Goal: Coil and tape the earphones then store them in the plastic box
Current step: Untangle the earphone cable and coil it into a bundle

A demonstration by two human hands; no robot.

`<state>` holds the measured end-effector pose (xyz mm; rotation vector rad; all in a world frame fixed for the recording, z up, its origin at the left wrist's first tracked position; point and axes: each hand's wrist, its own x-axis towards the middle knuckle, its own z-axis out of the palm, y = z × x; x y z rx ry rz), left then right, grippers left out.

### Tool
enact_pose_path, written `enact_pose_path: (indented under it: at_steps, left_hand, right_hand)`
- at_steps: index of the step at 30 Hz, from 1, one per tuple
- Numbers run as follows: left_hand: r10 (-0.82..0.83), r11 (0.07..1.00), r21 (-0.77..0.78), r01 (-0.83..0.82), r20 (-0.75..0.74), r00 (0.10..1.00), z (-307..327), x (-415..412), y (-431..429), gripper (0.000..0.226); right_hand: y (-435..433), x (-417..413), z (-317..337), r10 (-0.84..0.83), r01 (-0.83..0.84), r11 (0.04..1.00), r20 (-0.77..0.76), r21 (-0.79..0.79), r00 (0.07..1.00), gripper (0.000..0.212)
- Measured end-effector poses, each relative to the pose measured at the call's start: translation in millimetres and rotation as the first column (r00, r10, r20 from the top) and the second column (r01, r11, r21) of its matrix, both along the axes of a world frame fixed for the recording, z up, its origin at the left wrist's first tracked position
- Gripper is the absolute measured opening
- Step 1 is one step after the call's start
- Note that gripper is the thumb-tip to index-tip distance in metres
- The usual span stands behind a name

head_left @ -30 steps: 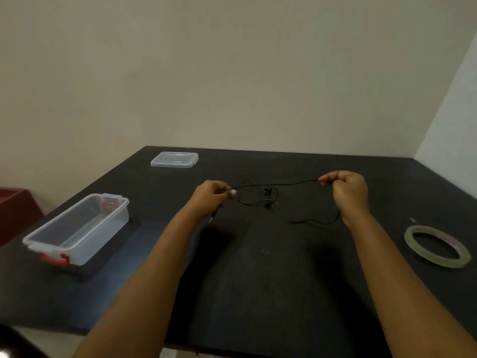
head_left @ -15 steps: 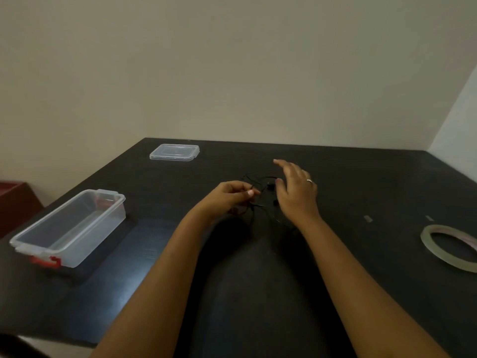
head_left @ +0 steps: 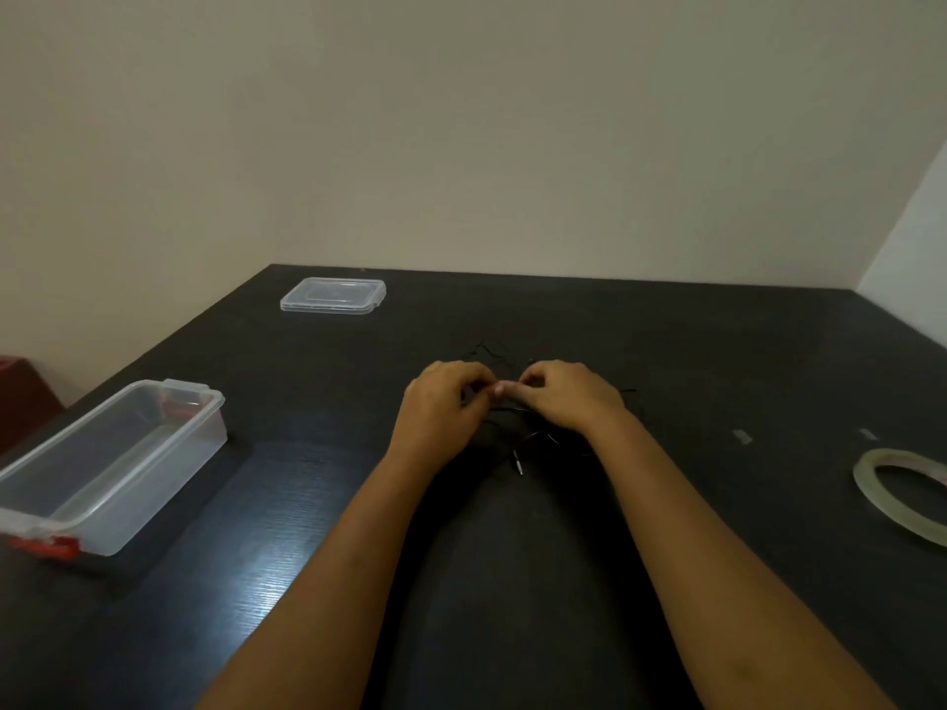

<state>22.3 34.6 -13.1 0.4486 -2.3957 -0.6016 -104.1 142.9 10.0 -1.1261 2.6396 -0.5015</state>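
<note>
Head view: our left hand (head_left: 445, 402) and right hand (head_left: 563, 397) pinched earphones (head_left: 533, 443) near table (head_left: 666, 351) centre, fingertips touching. Cable judged light, limp, tangle-prone; best gripped at gathered loops. Plastic box (head_left: 118, 463) at left edge.

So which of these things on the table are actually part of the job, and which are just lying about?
Part of the job:
earphones
left hand
right hand
plastic box
lid
tape roll

Lying about:
two small tape scraps
red object
</note>
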Motion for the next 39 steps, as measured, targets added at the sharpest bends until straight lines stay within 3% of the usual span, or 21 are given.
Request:
enact_pose_path:
  at_steps: [5, 9, 12, 14, 16, 18, 21, 24, 26, 28, 30, 34, 36, 39]
  left_hand:
    - [0.066, 0.996, -0.054, -0.068, -0.031, 0.997, -4.7, 2.1, -4.0, 0.012]
    - [0.099, 0.984, -0.143, -0.109, -0.074, 0.992, -6.9, 2.3, -3.9, 0.023]
    - [0.094, 0.983, -0.147, -0.111, -0.118, 0.989, -4.8, 4.0, -2.2, 0.034]
    - [0.048, 0.99, -0.127, -0.069, -0.16, 0.986, 0.2, 4.2, 0.0, 0.038]
    - [-0.048, 0.998, -0.048, 0.039, -0.205, 0.977, 5.8, 4.4, 3.7, 0.04]
    - [-0.145, 0.974, 0.129, 0.184, -0.263, 0.954, 10.8, 4.4, 11.3, 0.036]
    - [-0.184, 0.882, 0.346, 0.321, -0.375, 0.909, 18.7, 3.1, 21.7, 0.02]
    - [-0.118, 0.725, 0.542, 0.424, -0.509, 0.853, 30.9, 9.8, 22.7, 0.012]
    - [-0.021, 0.525, 0.661, 0.537, -0.621, 0.784, 39.2, 18.2, 15.6, 0.019]
    - [0.022, 0.28, 0.689, 0.669, -0.701, 0.713, 43.3, 25.2, 6.0, 0.024]
    - [0.005, 0.127, 0.698, 0.705, -0.711, 0.703, 45.7, 31.9, -0.3, 0.027]
    - [0.057, 0.037, 0.725, 0.688, -0.689, 0.723, 47.1, 38.4, -7.8, 0.034]
    - [0.192, 0.062, 0.715, 0.697, -0.694, 0.694, 45.8, 40.6, -14.6, 0.033]
    - [0.34, 0.151, 0.705, 0.692, -0.695, 0.634, 38.5, 40.4, -25.8, 0.031]
  right_hand:
    - [5.3, 9.0, -6.9, -0.012, 0.002, 0.998, -0.167, -0.059, 0.986, 0.017]
    - [13.3, 10.9, -6.7, -0.1, 0.004, 0.947, -0.282, -0.32, 0.954, 0.014]
    - [12.6, 15.5, -6.8, -0.111, -0.112, 0.824, -0.352, -0.555, 0.929, 0.023]
    - [7.9, 21.2, -2.3, -0.047, -0.172, 0.692, -0.281, -0.701, 0.958, 0.03]
    - [4.0, 29.2, 7.6, 0.142, -0.114, 0.553, -0.041, -0.826, 0.989, 0.036]
    - [2.9, 37.6, 16.8, 0.335, -0.047, 0.492, 0.139, -0.869, 0.932, 0.038]
    - [4.8, 41.4, 22.5, 0.457, -0.06, 0.511, 0.212, -0.857, 0.864, 0.038]
    - [6.9, 43.6, 22.1, 0.495, -0.014, 0.488, 0.263, -0.873, 0.828, 0.043]
    - [5.8, 44.2, 17.2, 0.384, -0.028, 0.532, 0.211, -0.846, 0.899, 0.057]
    - [1.6, 46.9, 10.1, 0.281, -0.083, 0.645, 0.134, -0.76, 0.95, 0.065]
    - [-4.5, 51.0, 1.0, 0.302, -0.132, 0.712, 0.131, -0.69, 0.944, 0.05]
    - [-9.0, 57.8, -2.8, 0.335, -0.112, 0.724, 0.204, -0.681, 0.92, 0.011]
    - [-6.7, 53.6, 1.6, 0.303, -0.068, 0.708, 0.216, -0.703, 0.928, 0.013]
    - [-1.7, 48.6, 7.0, 0.358, 0.059, 0.685, 0.406, -0.726, 0.841, 0.021]
